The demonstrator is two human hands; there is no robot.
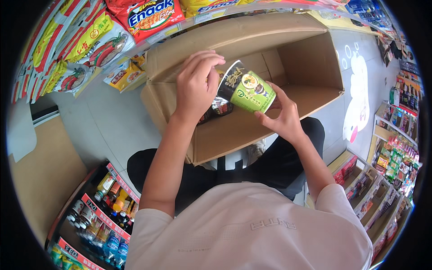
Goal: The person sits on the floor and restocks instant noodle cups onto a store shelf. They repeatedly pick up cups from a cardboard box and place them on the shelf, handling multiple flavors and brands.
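Note:
A green and black instant noodle cup point(251, 90) is tilted above an open cardboard box point(236, 135). My right hand point(281, 114) grips it around the base, thumb and fingers on opposite sides. At the cup's lid end is my left hand point(198, 79), its fingers bent; whether it touches the lid is hidden. Below, in the near left part of the box, lie dark shiny packaged items point(222, 106), partly covered by my left hand and the cup.
Shelves of noodle packets point(155, 15) overhang the box's far left side. A drinks shelf point(101, 216) with bottles stands at lower left, and snack racks point(361, 192) at right. My knees in black trousers point(152, 165) flank the box's near side.

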